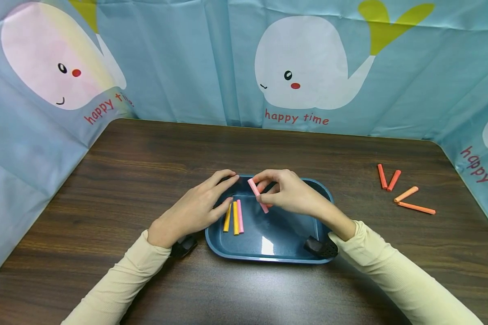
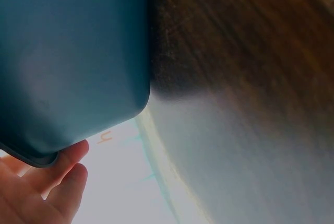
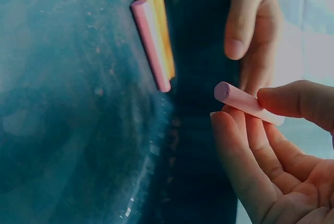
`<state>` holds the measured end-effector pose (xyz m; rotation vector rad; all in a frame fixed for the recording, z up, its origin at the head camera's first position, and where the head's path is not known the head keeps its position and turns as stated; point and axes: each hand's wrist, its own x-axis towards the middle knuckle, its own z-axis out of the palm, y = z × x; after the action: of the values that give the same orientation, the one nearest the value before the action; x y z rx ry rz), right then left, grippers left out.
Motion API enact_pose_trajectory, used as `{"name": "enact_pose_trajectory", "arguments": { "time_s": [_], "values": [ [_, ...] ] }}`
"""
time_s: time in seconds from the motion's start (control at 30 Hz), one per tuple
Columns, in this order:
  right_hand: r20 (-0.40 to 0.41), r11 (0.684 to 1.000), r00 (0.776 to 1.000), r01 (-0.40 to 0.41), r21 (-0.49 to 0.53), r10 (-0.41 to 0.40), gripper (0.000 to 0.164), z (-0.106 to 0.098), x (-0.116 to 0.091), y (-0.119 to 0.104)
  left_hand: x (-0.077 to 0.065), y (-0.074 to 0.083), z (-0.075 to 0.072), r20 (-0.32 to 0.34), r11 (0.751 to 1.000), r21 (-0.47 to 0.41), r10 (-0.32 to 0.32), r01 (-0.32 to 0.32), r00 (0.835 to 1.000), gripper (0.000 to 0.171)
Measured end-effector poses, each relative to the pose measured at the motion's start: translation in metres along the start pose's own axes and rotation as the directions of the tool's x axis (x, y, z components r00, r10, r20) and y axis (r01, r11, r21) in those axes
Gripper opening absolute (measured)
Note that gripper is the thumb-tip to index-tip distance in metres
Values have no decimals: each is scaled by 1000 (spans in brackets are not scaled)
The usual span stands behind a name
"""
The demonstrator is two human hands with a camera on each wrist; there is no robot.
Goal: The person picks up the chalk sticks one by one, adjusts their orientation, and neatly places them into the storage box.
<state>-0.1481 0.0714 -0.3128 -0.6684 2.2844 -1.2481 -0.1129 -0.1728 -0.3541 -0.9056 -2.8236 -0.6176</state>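
Note:
A pink chalk stick (image 1: 258, 194) is pinched between the thumb and fingers of my right hand (image 1: 290, 192), above the blue tray (image 1: 268, 259). In the right wrist view, the round end of this chalk (image 3: 241, 100) points toward the tray. My left hand (image 1: 197, 205) holds the tray at its far left side, thumb inside and fingers at the rim. Its fingertips (image 2: 75, 153) touch the tray's outer wall in the left wrist view. Beneath the left thumb, two yellow chalk sticks (image 1: 236, 218) and another pink chalk stick (image 1: 240, 216) lie on the tray floor.
On the wooden table (image 1: 166, 149), right of the tray, lie two red chalk sticks (image 1: 393, 180) and two orange chalk sticks (image 1: 416, 208). A light blue curtain (image 1: 179, 67) with printed whales borders the table's back and sides.

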Motion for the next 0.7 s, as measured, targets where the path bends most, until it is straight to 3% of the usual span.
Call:
{"name": "enact_pose_trajectory", "arguments": {
  "time_s": [0.7],
  "values": [
    [98,995,994,-36,-93,45,38,16,12,9,0,1,-1,-7,1000,6,-4,4,1000,54]
  ]
}}
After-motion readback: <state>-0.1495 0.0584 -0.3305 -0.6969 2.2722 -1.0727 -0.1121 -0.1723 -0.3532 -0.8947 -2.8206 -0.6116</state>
